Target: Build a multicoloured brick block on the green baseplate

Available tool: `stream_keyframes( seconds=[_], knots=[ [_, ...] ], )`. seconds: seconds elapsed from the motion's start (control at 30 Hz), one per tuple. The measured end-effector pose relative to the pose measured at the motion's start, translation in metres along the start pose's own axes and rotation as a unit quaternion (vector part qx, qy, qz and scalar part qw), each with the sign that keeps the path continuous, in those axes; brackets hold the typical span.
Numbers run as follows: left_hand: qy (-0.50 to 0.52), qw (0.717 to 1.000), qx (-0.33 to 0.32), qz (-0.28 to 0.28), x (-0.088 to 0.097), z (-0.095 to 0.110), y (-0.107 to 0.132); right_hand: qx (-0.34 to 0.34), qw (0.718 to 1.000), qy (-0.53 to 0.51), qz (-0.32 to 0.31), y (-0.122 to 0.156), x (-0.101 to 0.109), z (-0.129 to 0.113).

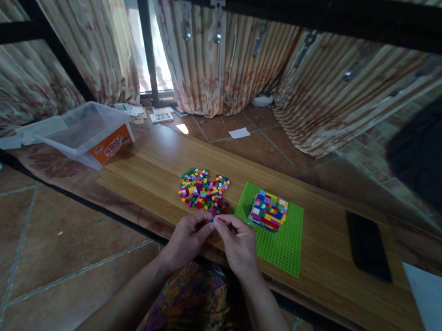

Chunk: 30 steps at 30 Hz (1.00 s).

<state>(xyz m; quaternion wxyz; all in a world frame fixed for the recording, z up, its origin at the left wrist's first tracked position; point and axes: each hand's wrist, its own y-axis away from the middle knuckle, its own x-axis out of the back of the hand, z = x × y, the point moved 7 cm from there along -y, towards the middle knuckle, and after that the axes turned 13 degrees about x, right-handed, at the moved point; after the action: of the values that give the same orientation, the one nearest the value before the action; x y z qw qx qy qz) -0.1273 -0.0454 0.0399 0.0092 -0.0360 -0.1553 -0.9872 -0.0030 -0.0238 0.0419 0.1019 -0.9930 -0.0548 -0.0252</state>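
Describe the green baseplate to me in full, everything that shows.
The green baseplate is a thin, bright lime, four-sided sheet covered with small studs, plastic by its look. It lies flat on the wooden table, right of the loose bricks. A multicoloured brick block stands on its farther half, with bare studs around it. The right hand hides part of its left edge; whether they touch is unclear.

The baseplate (pixel 291 244) is studded plastic, the tabletop (pixel 321 260) smooth, faintly glossy wood.
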Motion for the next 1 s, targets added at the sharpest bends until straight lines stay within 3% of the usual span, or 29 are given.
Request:
stream_keyframes(
  seconds=[0.17,0.27,0.33,0.4,0.47,0.57,0.63,0.7,0.8,1.0],
  knots=[
    [-0.024,0.999,-0.029,-0.024,-0.004,0.01,0.007,-0.046,0.996,-0.073,0.034,0.006,0.003,0.006],
    [0.008,0.999,-0.016,-0.042,-0.007,0.005,0.006,-0.094,0.984,-0.142,0.058,0.012,-0.001,0.018],
    [0.022,1.0,0.001,-0.023,-0.003,-0.001,0.003,-0.11,0.98,-0.15,0.072,0.012,0.001,0.024],
    [0.0,1.0,0.007,0.02,0.007,-0.007,0.0,-0.088,0.989,-0.082,0.081,0.006,0.009,0.025],
    [-0.068,0.995,-0.003,0.075,0.02,-0.01,-0.003,-0.019,0.995,0.062,0.07,-0.005,0.019,0.02],
    [-0.207,0.966,-0.022,0.153,0.038,-0.01,-0.006,0.086,0.956,0.279,0.009,-0.02,0.02,0.013],
    [-0.282,0.942,-0.018,0.182,0.044,-0.011,-0.01,0.113,0.925,0.361,-0.031,-0.026,0.016,0.018],
    [-0.329,0.924,-0.005,0.195,0.047,-0.013,-0.014,0.119,0.907,0.4,-0.053,-0.03,0.012,0.024],
    [-0.355,0.912,0.007,0.204,0.048,-0.016,-0.02,0.122,0.902,0.409,-0.065,-0.035,0.009,0.029],
    [-0.33,0.918,0.004,0.22,0.052,-0.02,-0.022,0.152,0.9,0.405,-0.055,-0.049,0.0,0.013]
  ],
)
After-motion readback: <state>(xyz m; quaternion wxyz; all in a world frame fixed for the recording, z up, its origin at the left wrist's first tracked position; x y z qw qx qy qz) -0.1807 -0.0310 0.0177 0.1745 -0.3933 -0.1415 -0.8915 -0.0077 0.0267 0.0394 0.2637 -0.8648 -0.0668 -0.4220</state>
